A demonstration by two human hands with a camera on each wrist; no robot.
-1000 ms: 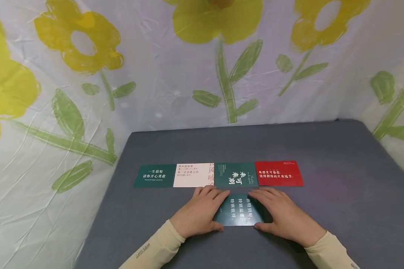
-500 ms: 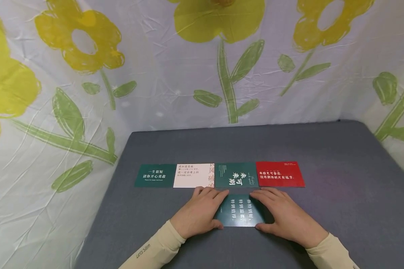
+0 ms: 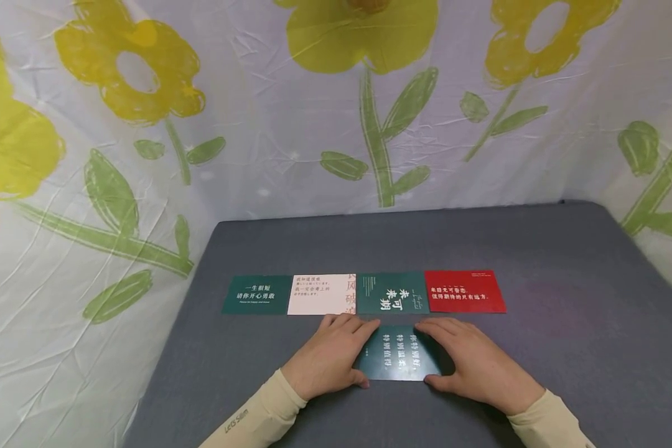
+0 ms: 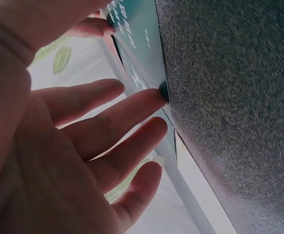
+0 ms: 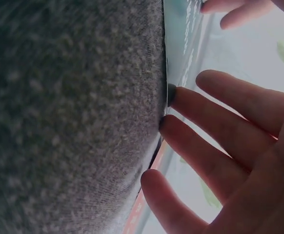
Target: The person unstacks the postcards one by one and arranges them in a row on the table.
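Observation:
A dark teal card [image 3: 400, 354] with columns of white characters lies on the grey table in the head view, below a row of cards. My left hand [image 3: 333, 354] rests at its left edge, thumb near the lower corner and fingertips near the upper one. At the right edge my right hand [image 3: 473, 361] rests the same way. Fingers of both hands are spread and fairly straight. In the left wrist view a fingertip [image 4: 156, 97] touches the card's corner [image 4: 149, 53]. The right wrist view shows fingertips against the card's edge [image 5: 175, 34].
Side by side beyond the hands lie a green card [image 3: 257, 294], a pale pink card [image 3: 319, 298], a second green card [image 3: 378, 298] and a red card [image 3: 465, 291]. Behind the table [image 3: 537, 249] hangs a white curtain [image 3: 269, 124] printed with yellow flowers.
Nearly still. Both hands stay at the teal card's sides, and the whole scene shifts only slightly with the head camera.

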